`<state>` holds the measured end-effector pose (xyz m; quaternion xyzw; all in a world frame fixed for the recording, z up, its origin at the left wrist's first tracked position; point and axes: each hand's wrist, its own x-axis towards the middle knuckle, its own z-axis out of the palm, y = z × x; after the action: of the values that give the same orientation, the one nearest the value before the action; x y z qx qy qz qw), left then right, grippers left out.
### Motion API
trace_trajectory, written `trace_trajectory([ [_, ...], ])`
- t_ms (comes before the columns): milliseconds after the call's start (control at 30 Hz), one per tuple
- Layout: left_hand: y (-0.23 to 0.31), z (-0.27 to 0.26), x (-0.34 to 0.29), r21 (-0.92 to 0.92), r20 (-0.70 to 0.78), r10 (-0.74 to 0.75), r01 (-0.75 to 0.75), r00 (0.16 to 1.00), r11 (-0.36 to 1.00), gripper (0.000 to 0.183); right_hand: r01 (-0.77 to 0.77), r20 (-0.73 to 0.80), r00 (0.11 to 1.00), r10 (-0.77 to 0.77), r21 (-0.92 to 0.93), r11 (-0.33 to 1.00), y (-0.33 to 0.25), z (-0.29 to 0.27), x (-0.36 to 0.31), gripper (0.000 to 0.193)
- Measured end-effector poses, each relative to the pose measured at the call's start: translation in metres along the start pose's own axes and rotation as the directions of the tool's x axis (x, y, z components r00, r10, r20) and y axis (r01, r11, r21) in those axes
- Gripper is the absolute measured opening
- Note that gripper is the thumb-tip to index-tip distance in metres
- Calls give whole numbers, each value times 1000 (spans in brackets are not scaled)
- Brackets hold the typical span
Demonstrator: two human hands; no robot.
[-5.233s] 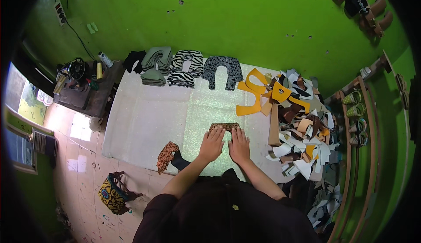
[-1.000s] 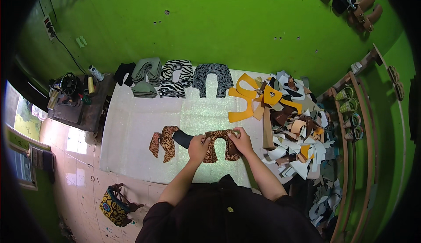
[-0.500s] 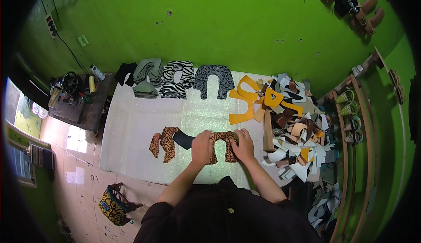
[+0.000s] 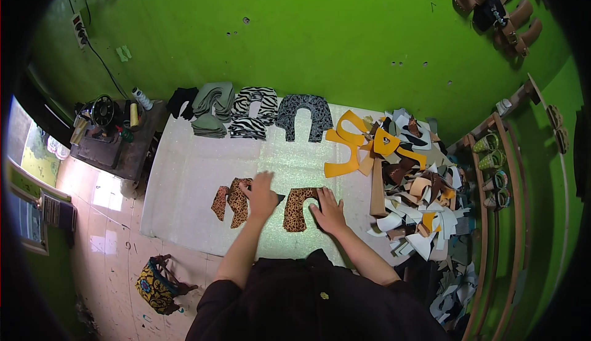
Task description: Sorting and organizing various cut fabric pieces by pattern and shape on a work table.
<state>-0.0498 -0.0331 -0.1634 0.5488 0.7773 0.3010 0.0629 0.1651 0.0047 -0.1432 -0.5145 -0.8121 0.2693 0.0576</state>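
Note:
Two groups of leopard-print cut pieces lie on the pale table. My right hand (image 4: 329, 210) rests with fingers apart on the right part of a U-shaped leopard-print piece (image 4: 297, 208), covering that side of it. Further left, my left hand (image 4: 263, 196) is open, its thumb and fingers spread over the edge of another curved leopard-print piece (image 4: 236, 204). A dark piece (image 4: 281, 199) is mostly hidden beneath the left hand, with only a tip showing. At the far left of this row lies a small leopard-print piece (image 4: 219, 202).
Along the table's (image 4: 184, 175) back lie black pieces (image 4: 182, 102), grey-green stacks (image 4: 212, 104), zebra-print (image 4: 253, 110) and grey-patterned pieces (image 4: 304, 116). Yellow cutouts (image 4: 341, 167) and a scrap heap (image 4: 425, 187) fill the right. A sewing machine (image 4: 101, 116) stands left, a stool (image 4: 161, 285) lower left.
My left hand has moved left from the U-shaped piece to the curved leopard-print piece, now covering most of the dark piece. My right hand has shifted slightly left, over the U-shaped piece's right side.

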Motion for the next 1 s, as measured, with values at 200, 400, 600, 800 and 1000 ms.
trace_trajectory([
  [200,-30,-55,43,237,194,-326,278,925,931,43,40,-100,995,-24,166,985,-9,-13,-1,48],
  [400,-31,-87,44,310,334,-356,255,873,916,24,162,-314,945,-89,214,963,-23,-24,-2,42],
  [600,-29,-106,34,32,247,-98,93,964,995,16,197,-307,945,-115,253,947,-44,-39,-7,42],
  [800,-6,-147,19,24,167,24,-29,986,999,12,276,-320,932,-170,327,904,-50,-37,-13,41],
  [1000,33,-200,15,-207,240,136,-86,961,974,16,424,-259,903,-343,408,808,-71,-53,-16,39],
])
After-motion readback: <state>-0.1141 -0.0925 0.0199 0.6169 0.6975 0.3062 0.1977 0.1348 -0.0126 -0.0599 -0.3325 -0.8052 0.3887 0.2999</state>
